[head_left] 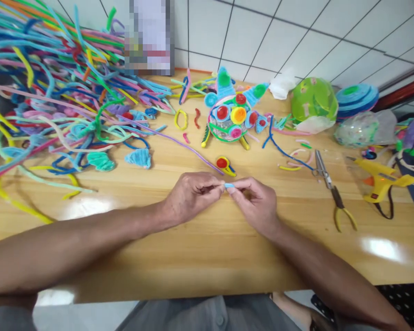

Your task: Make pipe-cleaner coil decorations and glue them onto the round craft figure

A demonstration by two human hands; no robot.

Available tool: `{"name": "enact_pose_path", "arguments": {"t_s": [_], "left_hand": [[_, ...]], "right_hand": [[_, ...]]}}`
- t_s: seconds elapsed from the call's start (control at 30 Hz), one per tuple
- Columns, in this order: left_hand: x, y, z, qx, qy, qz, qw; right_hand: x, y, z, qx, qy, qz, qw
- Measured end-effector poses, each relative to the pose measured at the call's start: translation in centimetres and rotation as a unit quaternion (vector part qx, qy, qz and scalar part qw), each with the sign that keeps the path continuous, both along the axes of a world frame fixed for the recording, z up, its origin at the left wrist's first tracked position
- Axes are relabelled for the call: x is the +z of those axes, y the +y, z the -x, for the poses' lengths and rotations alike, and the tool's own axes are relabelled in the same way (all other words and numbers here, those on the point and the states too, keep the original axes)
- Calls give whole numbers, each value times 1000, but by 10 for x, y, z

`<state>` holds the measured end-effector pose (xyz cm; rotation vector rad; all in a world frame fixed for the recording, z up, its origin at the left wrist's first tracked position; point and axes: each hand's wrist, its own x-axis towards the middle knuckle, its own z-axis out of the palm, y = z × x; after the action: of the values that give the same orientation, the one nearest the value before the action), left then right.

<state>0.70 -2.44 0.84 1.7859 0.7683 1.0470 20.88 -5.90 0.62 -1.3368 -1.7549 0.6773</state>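
From where I stand, nearest is the bare wooden front of the table (193, 266), and above it the person's left hand (193, 195) and right hand (258, 202) meet, fingertips pinched tight on a short light-blue fuzzy stick (229, 185) held between them. Just beyond lies a red and yellow curl (227, 166), near the end of a long purple stick (189, 148). Off to the right are a yellow-handled tool (338, 220) and a yellow glue gun (379, 172). Farther back stands a colourful horned figure (229, 126), before the white tiled wall (255, 37).
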Motion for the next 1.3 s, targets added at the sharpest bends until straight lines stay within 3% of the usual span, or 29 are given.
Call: {"name": "enact_pose_path", "arguments": {"t_s": [0.33,0.73,1.07,1.3], "left_hand": [[-2,-5,2,18,28,-126,992],[3,-7,12,-24,31,-301,953],[2,-5,11,-14,35,-294,955],[0,-4,11,-3,50,-291,955]], "right_hand": [[0,-3,0,31,-33,-108,993],[13,-5,-8,111,-79,-239,961],[10,-3,-8,111,-81,-248,959],[6,-3,-5,80,-71,-207,972]]}}
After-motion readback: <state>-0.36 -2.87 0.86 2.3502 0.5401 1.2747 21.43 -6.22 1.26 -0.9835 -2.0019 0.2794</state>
